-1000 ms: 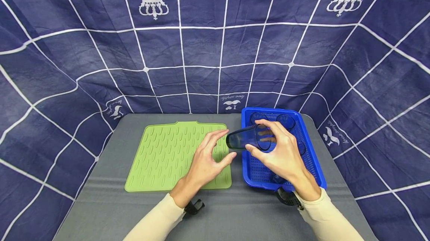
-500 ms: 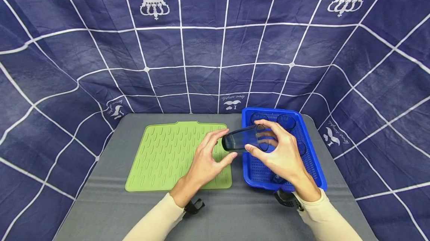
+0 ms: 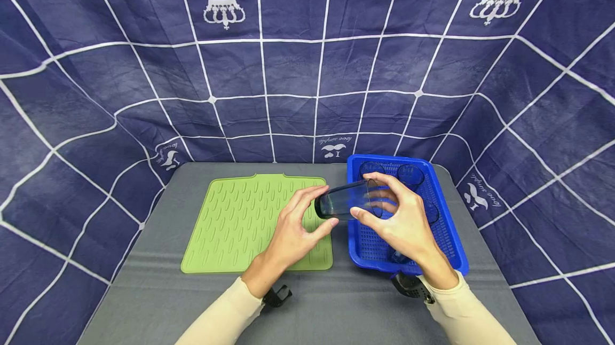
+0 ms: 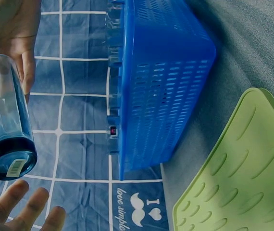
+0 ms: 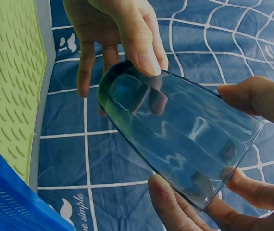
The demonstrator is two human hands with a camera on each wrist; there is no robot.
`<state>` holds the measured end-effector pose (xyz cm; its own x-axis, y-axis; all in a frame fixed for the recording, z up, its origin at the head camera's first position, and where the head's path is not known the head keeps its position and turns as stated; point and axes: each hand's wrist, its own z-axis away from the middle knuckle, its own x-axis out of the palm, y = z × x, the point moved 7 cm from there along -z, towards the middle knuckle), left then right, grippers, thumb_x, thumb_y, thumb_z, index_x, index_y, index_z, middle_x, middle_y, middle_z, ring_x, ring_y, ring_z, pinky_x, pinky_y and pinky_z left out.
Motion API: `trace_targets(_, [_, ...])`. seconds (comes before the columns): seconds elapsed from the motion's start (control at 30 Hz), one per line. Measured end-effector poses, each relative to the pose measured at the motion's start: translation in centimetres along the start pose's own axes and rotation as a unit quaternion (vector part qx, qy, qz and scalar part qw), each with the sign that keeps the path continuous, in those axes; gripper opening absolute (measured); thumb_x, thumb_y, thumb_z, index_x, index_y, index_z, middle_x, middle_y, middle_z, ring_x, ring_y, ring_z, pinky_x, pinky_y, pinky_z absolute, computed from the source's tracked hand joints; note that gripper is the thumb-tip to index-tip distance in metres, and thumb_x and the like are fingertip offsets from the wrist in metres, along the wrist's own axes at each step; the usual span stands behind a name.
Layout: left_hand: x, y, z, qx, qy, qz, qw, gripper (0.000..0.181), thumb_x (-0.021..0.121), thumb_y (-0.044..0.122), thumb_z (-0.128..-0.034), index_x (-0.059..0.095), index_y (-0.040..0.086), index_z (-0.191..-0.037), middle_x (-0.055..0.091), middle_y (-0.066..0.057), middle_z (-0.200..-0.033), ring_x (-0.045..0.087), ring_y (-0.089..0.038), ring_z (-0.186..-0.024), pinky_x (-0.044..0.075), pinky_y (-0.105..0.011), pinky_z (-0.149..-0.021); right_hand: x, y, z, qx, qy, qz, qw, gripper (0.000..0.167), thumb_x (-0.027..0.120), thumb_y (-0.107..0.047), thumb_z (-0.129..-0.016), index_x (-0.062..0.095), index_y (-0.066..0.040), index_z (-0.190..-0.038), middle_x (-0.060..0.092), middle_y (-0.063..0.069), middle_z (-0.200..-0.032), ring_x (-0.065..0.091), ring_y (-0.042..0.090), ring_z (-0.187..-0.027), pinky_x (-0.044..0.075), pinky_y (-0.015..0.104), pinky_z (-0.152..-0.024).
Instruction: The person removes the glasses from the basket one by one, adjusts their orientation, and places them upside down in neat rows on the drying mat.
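A tinted, see-through drinking glass point(image 3: 343, 202) is held in the air on its side, between the mat and the basket. My right hand point(image 3: 403, 217) grips it near the rim, thumb on the near side and fingers beyond. My left hand point(image 3: 293, 227) is at the base end, thumb and forefinger on opposite sides of it. In the right wrist view the left thumb point(image 5: 147, 60) overlaps the glass wall near the base. The remaining left fingers point(image 4: 33, 204) are spread apart from the glass in the left wrist view, where a pale label shows on the base.
A blue perforated basket point(image 3: 357, 265) at the right contains several more glasses, including one glass point(image 3: 410, 174) at its back. On the left a green ridged mat point(image 3: 240, 222) lies on the grey table point(image 3: 307, 307). A blue checked curtain point(image 3: 288, 67) hangs behind and along both sides.
The glass's base end has shifted a little left and down, further between my left thumb and fingers. Both hands have stayed almost where they were.
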<state>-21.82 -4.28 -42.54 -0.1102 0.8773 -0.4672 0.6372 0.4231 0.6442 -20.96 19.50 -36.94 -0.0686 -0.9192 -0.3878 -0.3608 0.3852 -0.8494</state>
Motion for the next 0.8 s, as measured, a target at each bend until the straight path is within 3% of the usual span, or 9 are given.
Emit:
trace_targets(0.17, [-0.3, 0.2, 0.1, 0.005, 0.004, 0.0, 1.0, 0.069, 0.097, 0.03, -0.097, 0.07, 0.024, -0.16, 0.072, -0.001, -0.159, 0.07, -0.023, -0.149, 0.06, -0.047, -0.124, 0.2, 0.1, 0.1, 0.01, -0.002, -0.015, 0.9998, 0.071, 0.103, -0.017, -0.089, 0.072, -0.019, -0.153, 0.076, 0.007, -0.141, 0.085, 0.032, -0.116, 0.071, 0.029, -0.099])
trace_targets(0.33, [-0.6, 0.4, 0.2, 0.005, 0.003, -0.001, 1.0, 0.069, 0.097, 0.031, -0.0973, 0.069, 0.025, -0.161, 0.073, -0.001, -0.157, 0.072, -0.023, -0.147, 0.061, -0.047, -0.123, 0.3, 0.3, 0.2, 0.021, -0.003, -0.019, 0.9996, 0.071, 0.103, -0.018, -0.089, 0.072, -0.023, -0.152, 0.075, 0.006, -0.14, 0.084, 0.023, -0.116, 0.071, 0.029, -0.101])
trace_targets(0.47, [-0.8, 0.3, 0.3, 0.004, 0.001, 0.0, 1.0, 0.07, 0.097, 0.031, -0.0977, 0.069, 0.024, -0.161, 0.075, -0.001, -0.153, 0.075, -0.021, -0.137, 0.066, -0.048, -0.113, 0.4, 0.3, 0.4, 0.026, -0.004, -0.027, 0.9993, 0.071, 0.103, -0.018, -0.089, 0.072, -0.023, -0.153, 0.075, 0.008, -0.142, 0.083, 0.017, -0.115, 0.068, 0.022, -0.102])
trace_targets(0.6, [-1.0, 0.1, 0.5, -0.004, -0.004, 0.005, 1.0, 0.07, 0.096, 0.031, -0.0984, 0.068, 0.025, -0.162, 0.077, 0.0, -0.149, 0.077, -0.019, -0.128, 0.069, -0.049, -0.106, 0.8, 0.3, 0.5, 0.026, -0.007, -0.042, 0.9988, 0.071, 0.103, -0.016, -0.089, 0.072, -0.023, -0.152, 0.075, 0.01, -0.143, 0.083, 0.02, -0.116, 0.069, 0.023, -0.102])
trace_targets(0.8, [-1.5, -0.2, 1.0, -0.017, -0.014, 0.009, 0.9997, 0.071, 0.095, 0.031, -0.1001, 0.065, 0.03, -0.165, 0.076, -0.001, -0.149, 0.077, -0.019, -0.129, 0.07, -0.047, -0.108, 1.5, 0.1, 0.5, 0.02, -0.009, -0.074, 0.997, 0.07, 0.103, -0.011, -0.088, 0.073, -0.021, -0.151, 0.075, 0.009, -0.14, 0.084, 0.025, -0.115, 0.072, 0.031, -0.1])
